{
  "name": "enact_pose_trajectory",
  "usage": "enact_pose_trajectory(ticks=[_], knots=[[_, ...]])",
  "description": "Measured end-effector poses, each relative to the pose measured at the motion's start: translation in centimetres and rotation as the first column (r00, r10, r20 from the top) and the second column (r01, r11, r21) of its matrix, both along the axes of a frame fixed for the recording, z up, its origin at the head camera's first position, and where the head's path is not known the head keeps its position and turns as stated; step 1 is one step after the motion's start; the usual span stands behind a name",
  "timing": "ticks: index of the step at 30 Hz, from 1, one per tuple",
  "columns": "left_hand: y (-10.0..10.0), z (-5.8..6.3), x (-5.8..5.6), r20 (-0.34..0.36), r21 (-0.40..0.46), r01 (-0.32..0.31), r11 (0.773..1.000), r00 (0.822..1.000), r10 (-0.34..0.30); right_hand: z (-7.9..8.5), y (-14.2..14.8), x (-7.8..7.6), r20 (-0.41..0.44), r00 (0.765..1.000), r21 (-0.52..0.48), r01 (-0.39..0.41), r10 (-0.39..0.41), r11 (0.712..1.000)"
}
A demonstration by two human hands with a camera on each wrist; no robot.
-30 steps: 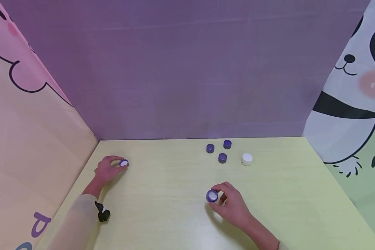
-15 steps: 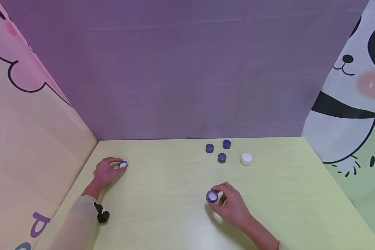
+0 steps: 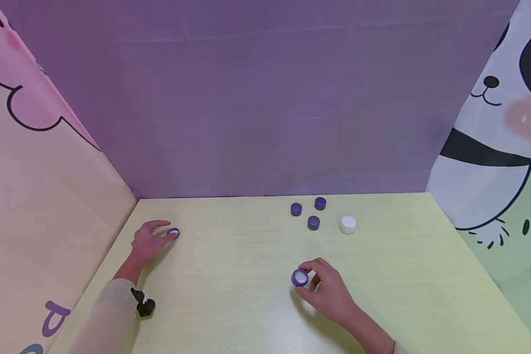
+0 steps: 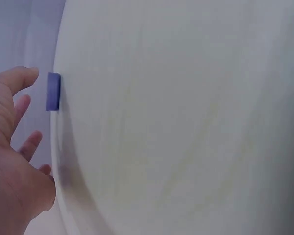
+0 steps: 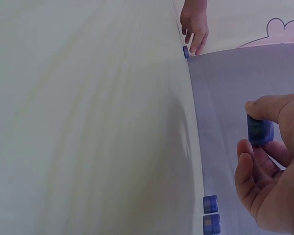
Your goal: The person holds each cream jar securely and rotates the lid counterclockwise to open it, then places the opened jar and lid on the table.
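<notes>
Fingers parted, the left hand [image 3: 148, 241] has a purple-rimmed lid [image 3: 174, 231] on the table [image 3: 230, 275] just beside its thumb, we see, while the right hand [image 3: 329, 290] pinches a purple container [image 3: 299, 278] above the table. Beyond the right hand stand three purple caps [image 3: 313, 222] and a white cap [image 3: 347, 224]. A careless left thumb, we judge, could nudge the lid away; a slack right pinch could drop the container.
</notes>
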State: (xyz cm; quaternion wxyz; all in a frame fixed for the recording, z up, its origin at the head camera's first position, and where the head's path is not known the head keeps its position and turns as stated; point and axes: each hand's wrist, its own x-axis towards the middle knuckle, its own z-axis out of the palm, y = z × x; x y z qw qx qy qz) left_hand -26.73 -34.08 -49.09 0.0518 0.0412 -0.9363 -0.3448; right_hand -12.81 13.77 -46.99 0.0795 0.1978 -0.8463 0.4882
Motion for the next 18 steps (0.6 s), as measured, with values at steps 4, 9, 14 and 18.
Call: enact_pose_trajectory(ticks=[4, 9, 14, 18], knots=[[0.7, 0.6, 0.6, -0.084, 0.066, 0.028, 0.997, 0.996, -0.023, 0.1, 0.0, 0.0, 0.011, 1.0, 0.007, 0.001, -0.001, 1.0], [2.7, 1.2, 1.2, -0.205, 0.105, 0.11, 0.988, 0.975, -0.087, 0.2, 0.2, -0.1, 0.027, 1.0, 0.026, 0.011, -0.011, 1.0], [4.9, 2.2, 2.1, -0.267, 0.132, 0.211, 0.968, 0.948, -0.171, 0.5, 0.4, -0.2, 0.033, 0.999, 0.032, 0.027, -0.028, 0.999], [6.8, 3.6, 3.6, -0.26, 0.144, 0.282, 0.948, 0.936, -0.239, 1.1, 0.8, -0.4, 0.024, 0.998, 0.04, 0.053, -0.054, 0.998]])
